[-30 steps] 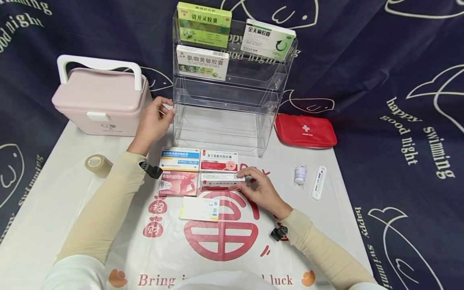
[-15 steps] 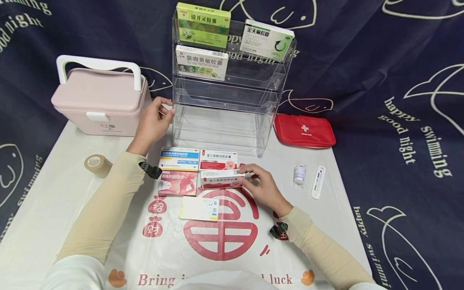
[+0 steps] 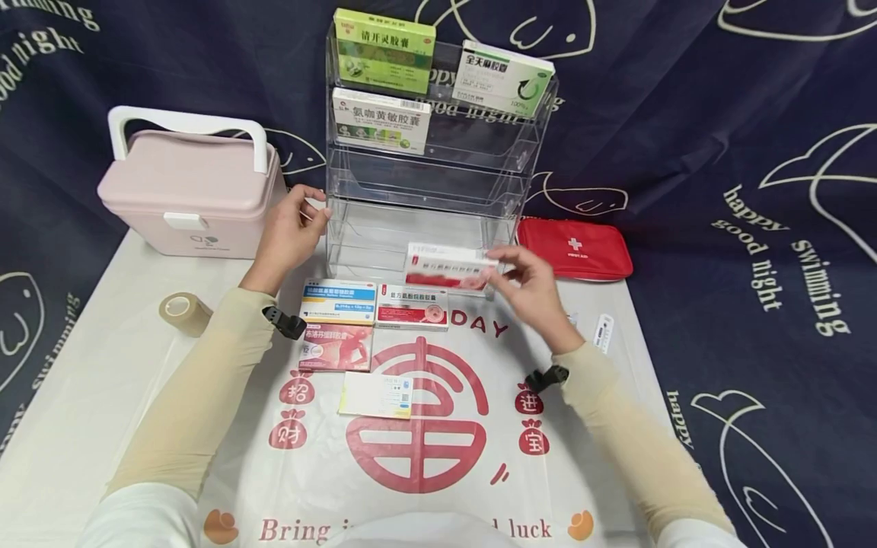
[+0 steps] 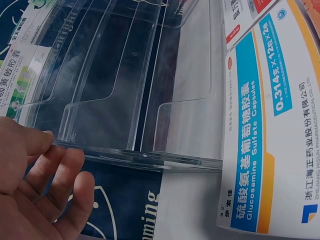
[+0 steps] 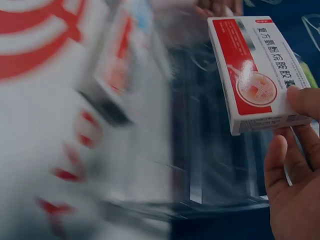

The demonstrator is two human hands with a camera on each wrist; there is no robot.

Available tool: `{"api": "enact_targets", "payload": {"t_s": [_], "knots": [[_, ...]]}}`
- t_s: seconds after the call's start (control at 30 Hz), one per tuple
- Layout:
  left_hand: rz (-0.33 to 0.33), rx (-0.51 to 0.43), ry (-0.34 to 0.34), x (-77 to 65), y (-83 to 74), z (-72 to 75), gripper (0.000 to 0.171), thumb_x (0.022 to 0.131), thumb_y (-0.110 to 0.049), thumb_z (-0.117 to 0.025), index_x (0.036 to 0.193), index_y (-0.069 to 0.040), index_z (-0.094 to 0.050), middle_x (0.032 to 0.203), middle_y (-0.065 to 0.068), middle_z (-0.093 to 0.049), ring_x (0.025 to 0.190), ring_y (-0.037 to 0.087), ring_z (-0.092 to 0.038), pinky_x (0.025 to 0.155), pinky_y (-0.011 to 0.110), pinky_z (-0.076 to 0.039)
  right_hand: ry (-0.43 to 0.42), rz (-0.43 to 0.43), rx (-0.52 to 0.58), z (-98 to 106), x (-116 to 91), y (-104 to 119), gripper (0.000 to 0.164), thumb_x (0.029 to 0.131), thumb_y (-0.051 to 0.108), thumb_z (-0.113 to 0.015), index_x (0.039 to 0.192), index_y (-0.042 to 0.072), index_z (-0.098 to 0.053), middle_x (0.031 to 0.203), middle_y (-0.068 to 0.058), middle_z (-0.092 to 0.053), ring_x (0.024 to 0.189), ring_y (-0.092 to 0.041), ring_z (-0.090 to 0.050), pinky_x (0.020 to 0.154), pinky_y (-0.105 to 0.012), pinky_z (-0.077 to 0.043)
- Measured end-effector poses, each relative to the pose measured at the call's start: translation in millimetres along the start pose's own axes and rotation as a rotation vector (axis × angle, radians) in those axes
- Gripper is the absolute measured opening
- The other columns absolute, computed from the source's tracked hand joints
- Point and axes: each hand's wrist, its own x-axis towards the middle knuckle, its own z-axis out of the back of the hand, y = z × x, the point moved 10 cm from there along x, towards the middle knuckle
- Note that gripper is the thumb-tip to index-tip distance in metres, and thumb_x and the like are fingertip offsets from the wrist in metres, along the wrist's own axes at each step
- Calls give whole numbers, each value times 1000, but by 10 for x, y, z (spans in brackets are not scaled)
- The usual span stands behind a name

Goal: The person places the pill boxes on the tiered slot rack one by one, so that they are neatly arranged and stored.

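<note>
My right hand pinches a red-and-white medicine box by its right end, raised in front of the lower tiers of the clear display rack. In the right wrist view the thumb lies on the face of this capsule box, with fingers beneath. My left hand pinches the rack's left side edge with thumb and fingertips. Below the rack lie a blue-and-white box, a second red-and-white box, a pink box and a white-and-yellow box.
A green box and two white-and-green boxes, one at right and one lower left, stand in the upper tiers. Around them are a pink medicine case, a tan bandage roll, a red first-aid pouch and a partly hidden thermometer.
My right hand has lifted the red-and-white box off its spot beside the pink box and carried it up and right to the rack. My left hand stays at the rack's side.
</note>
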Motion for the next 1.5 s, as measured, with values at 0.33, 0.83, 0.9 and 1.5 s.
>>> {"api": "enact_targets", "payload": {"t_s": [0.33, 0.83, 0.9, 1.5], "knots": [[8, 6, 7, -11, 9, -9, 24, 101, -14, -64, 122, -4, -59, 87, 12, -62, 74, 23, -57, 67, 25, -41, -81, 28, 23, 631, 871, 308, 25, 88, -5, -76, 112, -1, -71, 94, -9, -72, 83, -17, -65, 73, -26, -49], [2, -6, 1, 0, 11, 17, 22, 101, -12, -63, 122, -4, -59, 86, 13, -63, 73, 23, -56, 65, 25, -40, -166, 34, 33, 937, 1701, 737, 25, 88, -6, -75, 111, 5, -73, 102, -11, -69, 87, -21, -61, 69, -30, -43], [1, -5, 4, 1, 11, 11, 23, 101, -13, -63, 122, -4, -59, 86, 13, -63, 73, 23, -57, 65, 24, -41, -173, 30, 20, 920, 1722, 779, 24, 89, -5, -75, 111, 6, -73, 103, -11, -68, 89, -21, -62, 71, -30, -44], [8, -9, 9, -7, 40, -4, 24, 102, -15, -64, 123, -4, -59, 88, 12, -62, 74, 22, -57, 66, 24, -41, -147, 152, -331, 787, 1841, 745, 20, 89, 1, -77, 109, 4, -76, 106, -3, -70, 90, -10, -65, 77, -22, -47]]}}
